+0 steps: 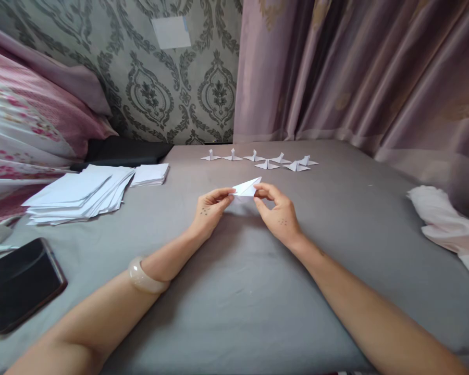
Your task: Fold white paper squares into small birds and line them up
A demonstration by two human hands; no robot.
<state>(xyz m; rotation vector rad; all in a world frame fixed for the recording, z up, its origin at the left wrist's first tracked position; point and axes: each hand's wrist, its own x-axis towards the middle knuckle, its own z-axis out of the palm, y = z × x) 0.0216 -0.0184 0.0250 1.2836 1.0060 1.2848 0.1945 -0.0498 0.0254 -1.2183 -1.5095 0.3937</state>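
Observation:
A white folded paper with a pointed upper right corner is held up over the grey cloth surface. My left hand pinches its left end between thumb and fingers. On the right side, my right hand grips the other end with thumb and bent fingers. Beyond my hands stand several white origami birds with spread wings, one row at the back and a couple nearer, such as this paper bird.
At the left lie a large stack of white paper and a smaller stack of paper. A dark phone rests at the near left. Pale crumpled cloth lies on the right. Purple curtains and a patterned wall close off the back.

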